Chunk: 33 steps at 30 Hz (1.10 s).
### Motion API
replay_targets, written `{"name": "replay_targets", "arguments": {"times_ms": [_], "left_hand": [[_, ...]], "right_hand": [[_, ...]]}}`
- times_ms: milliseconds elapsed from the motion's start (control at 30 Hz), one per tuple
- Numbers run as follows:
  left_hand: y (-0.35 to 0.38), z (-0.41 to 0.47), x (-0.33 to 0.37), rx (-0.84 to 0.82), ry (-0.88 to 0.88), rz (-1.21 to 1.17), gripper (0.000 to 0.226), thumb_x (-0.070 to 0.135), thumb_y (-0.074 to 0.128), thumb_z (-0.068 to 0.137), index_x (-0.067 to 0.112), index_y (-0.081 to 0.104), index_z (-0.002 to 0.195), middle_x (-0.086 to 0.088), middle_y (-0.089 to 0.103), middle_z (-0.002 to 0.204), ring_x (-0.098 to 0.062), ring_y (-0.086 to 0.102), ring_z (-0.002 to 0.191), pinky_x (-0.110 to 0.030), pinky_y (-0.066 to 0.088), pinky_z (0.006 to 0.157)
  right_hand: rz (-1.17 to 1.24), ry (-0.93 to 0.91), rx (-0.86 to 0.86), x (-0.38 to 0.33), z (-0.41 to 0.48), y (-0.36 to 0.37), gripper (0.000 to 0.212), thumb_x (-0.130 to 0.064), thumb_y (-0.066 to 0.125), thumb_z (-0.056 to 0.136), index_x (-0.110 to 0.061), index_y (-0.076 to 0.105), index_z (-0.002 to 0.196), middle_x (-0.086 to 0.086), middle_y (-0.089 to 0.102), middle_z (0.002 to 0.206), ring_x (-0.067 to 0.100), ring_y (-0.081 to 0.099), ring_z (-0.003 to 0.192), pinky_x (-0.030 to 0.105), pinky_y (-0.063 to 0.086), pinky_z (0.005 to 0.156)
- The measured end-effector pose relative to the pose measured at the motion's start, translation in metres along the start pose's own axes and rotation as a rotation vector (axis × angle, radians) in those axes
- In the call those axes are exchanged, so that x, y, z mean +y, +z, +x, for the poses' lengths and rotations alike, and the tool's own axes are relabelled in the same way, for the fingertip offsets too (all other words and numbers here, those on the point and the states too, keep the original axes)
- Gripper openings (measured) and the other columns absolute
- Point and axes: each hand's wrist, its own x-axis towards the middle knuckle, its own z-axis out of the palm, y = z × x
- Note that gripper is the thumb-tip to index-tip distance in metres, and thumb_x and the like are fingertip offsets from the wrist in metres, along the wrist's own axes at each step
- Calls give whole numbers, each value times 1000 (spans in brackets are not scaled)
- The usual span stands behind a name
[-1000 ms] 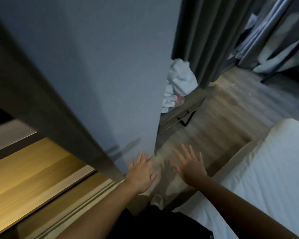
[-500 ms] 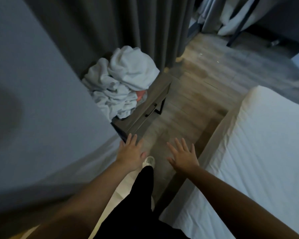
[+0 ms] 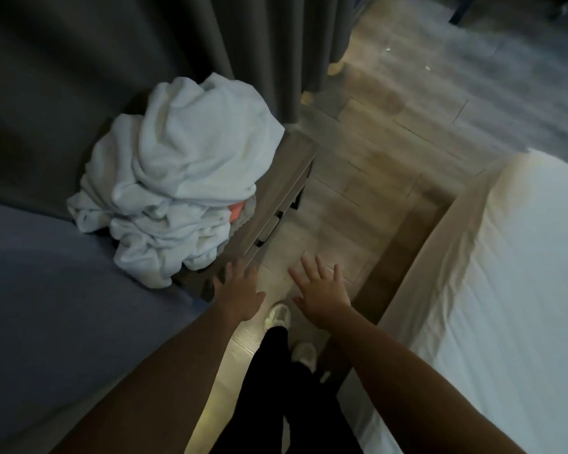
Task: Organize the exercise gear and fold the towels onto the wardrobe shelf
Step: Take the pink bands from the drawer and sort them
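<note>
Towels [image 3: 177, 178]: a crumpled pale heap on the bedside table [image 3: 294, 158], left of centre, backed by the dark curtain [image 3: 259, 44]; one edge spills over the table's near-left side. Something orange [image 3: 236, 209] peeks out low on the right of the heap, and I cannot tell what it is. Left hand [image 3: 240, 296] hovers just short of the table's near corner, fingers straight and a little spread, holding nothing. Right hand [image 3: 322, 290] is beside it over the floor [image 3: 374, 158], fingers fanned wide, also empty. Bed [image 3: 505, 290] fills the right side. My read on handling: soft, limp cloth, light piece by piece but bulky as a heap, and nothing breakable. The layers look tangled, so a pull at a loose corner would likely drag the rest. I would take the top bundle with both hands, gathering under its far bulge, and lift it clear before sorting out single towels.
</note>
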Motion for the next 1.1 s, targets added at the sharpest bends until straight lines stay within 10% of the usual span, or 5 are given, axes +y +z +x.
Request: {"name": "replay_targets", "arguments": {"times_ms": [433, 1100], "left_hand": [[32, 96, -35, 402, -39, 199, 76, 38, 56, 92, 17, 19, 155, -20, 12, 160, -34, 22, 145, -50, 27, 112], [7, 103, -60, 245, 92, 389, 79, 27, 49, 96, 22, -3, 156, -15, -1, 162, -29, 13, 148, -39, 27, 117]], "right_hand": [[-146, -147, -111, 24, 167, 45, 69, -54, 30, 100, -33, -9, 153, 4, -19, 161, 38, -13, 147, 67, 9, 113], [-160, -115, -129, 16, 210, 38, 76, -33, 50, 98, -40, -2, 152, -3, -10, 163, 34, 36, 132, 48, 40, 95]]}}
